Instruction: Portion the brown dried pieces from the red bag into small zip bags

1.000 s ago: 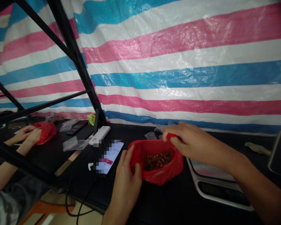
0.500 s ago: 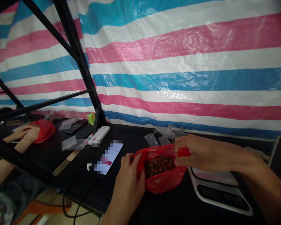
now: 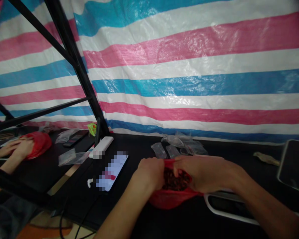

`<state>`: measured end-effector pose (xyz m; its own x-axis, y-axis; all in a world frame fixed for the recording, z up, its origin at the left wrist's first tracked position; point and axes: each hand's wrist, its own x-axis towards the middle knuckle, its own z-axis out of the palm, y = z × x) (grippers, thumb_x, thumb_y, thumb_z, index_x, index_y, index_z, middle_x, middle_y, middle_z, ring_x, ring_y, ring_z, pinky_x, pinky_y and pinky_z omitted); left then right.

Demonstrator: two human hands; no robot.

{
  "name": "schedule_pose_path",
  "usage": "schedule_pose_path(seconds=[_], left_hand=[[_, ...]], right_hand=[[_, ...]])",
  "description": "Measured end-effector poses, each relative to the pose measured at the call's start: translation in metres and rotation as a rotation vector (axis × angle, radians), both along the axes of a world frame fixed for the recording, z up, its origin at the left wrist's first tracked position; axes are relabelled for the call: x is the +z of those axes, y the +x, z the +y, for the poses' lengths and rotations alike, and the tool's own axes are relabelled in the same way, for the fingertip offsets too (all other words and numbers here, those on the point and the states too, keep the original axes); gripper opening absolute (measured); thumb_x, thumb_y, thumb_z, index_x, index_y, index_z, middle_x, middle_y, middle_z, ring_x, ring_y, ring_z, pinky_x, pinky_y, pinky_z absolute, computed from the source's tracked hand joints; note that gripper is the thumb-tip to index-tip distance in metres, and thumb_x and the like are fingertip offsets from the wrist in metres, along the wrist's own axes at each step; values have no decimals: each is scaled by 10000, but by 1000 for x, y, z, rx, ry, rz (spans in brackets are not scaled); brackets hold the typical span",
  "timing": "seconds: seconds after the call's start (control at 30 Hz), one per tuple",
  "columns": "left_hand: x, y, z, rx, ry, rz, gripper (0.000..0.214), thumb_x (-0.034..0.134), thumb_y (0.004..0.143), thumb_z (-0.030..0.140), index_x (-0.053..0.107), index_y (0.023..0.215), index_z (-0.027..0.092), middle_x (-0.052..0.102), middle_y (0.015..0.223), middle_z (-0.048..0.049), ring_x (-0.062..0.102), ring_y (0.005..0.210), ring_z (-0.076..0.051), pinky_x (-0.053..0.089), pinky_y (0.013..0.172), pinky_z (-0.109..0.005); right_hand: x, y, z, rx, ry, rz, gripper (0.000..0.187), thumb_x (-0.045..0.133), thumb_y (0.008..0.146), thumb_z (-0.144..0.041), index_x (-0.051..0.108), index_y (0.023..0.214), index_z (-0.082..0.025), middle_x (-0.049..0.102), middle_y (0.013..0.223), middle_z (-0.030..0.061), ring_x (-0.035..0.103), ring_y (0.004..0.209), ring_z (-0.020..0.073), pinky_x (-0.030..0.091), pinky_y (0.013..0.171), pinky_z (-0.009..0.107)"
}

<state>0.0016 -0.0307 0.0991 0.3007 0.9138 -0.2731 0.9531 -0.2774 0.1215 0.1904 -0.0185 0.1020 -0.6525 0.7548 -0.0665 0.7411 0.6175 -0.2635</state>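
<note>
A red plastic bag (image 3: 170, 200) rests on the black table, holding dark brown granules (image 3: 176, 181) that show through its narrowed mouth. My left hand (image 3: 149, 174) grips the bag's rim from the left. My right hand (image 3: 201, 173) pinches the opposite rim, its fingers close to the granules. The two hands nearly meet above the opening and hide most of it. Behind the bag lie several small clear plastic bags (image 3: 173, 141). A white-rimmed digital scale (image 3: 229, 205) sits right of the bag, partly under my right forearm.
A phone with a blurred screen (image 3: 112, 172), a white power bank (image 3: 101, 147) and a white earbud (image 3: 90, 183) lie left of the bag. A dark tablet (image 3: 294, 166) stands at right. A black-framed mirror (image 3: 40, 99) reflects my hands. A striped tarpaulin (image 3: 189, 83) hangs behind.
My hands have come together over the bag's mouth, with the right hand moving left and down. The opening has narrowed, and less of the granules shows.
</note>
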Motion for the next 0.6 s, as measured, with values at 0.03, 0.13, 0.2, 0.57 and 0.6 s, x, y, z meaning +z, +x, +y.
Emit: schedule_pose_path(seconds=[0.03,0.13,0.2,0.57,0.6], left_hand=[[-5,-1,11,-25,-104,58,296,598,821,106,744,1078,96,748,1068,-239,730,978,-378,549,773,-414],[-24,-17,32,-129,-185,-23,263,572,841,136,745,1039,148,763,1056,-186,731,991,-333,523,739,-338],[-32,-31,35,-123,-126,-130,261,474,933,201,721,997,149,752,979,-153,717,900,-278,490,705,-310],[-26,-45,81,-18,151,-1175,279,491,966,379,566,782,184,549,752,19,504,712,-125,398,666,-231],[-37,-42,91,45,197,-1215,280,509,956,385,560,769,184,527,707,26,486,676,-123,381,639,-233]], right_hand=[[0,-3,-1,-1,-66,-69,446,633,551,8,754,842,-308,737,741,-38,633,537,149,360,436,234],[0,-10,-2,-34,-173,-250,400,622,565,-13,752,828,-284,636,573,-38,581,470,152,275,388,228],[3,-10,-1,-15,-211,-262,394,638,588,-29,763,874,-269,608,553,-46,580,480,150,300,405,225],[-28,19,78,-166,381,221,284,541,996,-322,679,1206,-190,743,1089,105,662,1050,273,456,982,422],[-40,17,83,-220,469,102,294,570,985,-319,678,1217,-175,740,1121,123,644,1105,299,429,1012,450]])
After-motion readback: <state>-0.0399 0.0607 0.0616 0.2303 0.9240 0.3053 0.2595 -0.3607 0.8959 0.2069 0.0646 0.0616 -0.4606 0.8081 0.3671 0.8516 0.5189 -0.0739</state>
